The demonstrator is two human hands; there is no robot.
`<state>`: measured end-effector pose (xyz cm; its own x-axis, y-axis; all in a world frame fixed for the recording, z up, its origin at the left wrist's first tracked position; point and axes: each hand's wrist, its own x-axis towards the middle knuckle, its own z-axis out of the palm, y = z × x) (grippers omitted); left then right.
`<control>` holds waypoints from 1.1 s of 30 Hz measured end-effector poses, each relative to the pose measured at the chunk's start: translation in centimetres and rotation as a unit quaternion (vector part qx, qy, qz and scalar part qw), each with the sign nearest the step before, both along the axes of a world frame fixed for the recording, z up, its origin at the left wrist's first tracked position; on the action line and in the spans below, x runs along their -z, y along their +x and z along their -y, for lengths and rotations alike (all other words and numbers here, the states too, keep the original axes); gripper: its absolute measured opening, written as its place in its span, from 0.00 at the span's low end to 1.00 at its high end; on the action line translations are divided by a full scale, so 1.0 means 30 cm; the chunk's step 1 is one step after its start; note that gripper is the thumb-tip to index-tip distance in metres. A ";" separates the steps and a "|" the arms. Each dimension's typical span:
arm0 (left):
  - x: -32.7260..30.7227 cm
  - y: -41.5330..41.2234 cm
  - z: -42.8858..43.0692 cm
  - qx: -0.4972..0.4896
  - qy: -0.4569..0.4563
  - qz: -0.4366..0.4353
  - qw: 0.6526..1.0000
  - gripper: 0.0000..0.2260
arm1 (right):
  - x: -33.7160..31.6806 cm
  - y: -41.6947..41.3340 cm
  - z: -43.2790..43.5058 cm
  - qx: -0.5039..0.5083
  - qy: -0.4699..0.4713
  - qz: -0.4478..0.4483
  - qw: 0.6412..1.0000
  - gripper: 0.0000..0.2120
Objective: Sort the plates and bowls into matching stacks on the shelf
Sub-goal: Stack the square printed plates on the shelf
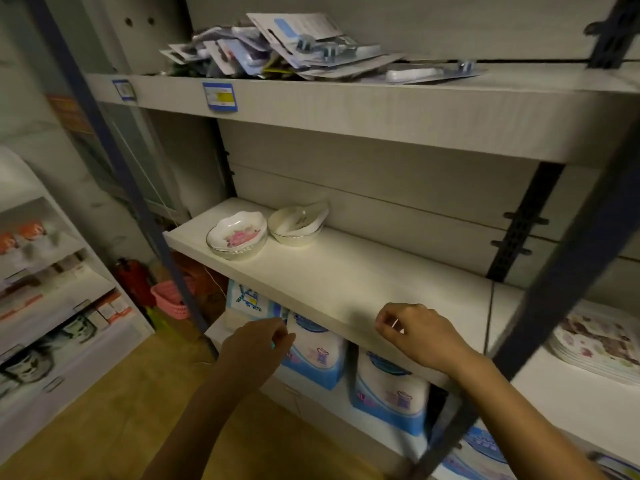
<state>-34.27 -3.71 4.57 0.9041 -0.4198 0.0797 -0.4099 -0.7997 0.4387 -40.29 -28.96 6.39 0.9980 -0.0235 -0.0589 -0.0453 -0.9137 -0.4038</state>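
On the middle shelf (346, 282), near its left end, stands a scalloped white dish with a pink flower pattern (237, 233) resting in a clear glass bowl. Right beside it sits a cream bowl (294, 226) with a smaller white dish tilted inside it. A stack of floral plates (599, 341) lies on the neighbouring shelf at the far right. My left hand (258, 341) hovers below the shelf's front edge, fingers curled, holding nothing. My right hand (415, 334) rests over the front edge, fingers loosely curled and empty.
Dark metal uprights (568, 306) frame the shelf at left and right. The top shelf holds a heap of carded packets (294, 46). Blue-and-white packages (391, 389) fill the shelf below. A pink basket (169, 299) sits on the floor at left, near another display rack.
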 end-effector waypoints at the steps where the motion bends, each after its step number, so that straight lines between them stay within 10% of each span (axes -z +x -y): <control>1: 0.002 0.045 -0.015 -0.001 0.002 0.003 1.000 0.10 | 0.003 0.051 -0.013 0.001 -0.003 0.001 1.000 0.13; 24: -0.024 0.981 -0.180 0.107 -0.014 -0.002 0.994 0.11 | 0.073 1.090 -0.196 0.211 -0.134 -0.053 0.967 0.25; 33: -0.067 1.250 -0.281 0.164 0.005 -0.037 0.986 0.11 | 0.098 1.297 -0.263 0.321 -0.214 -0.152 0.910 0.10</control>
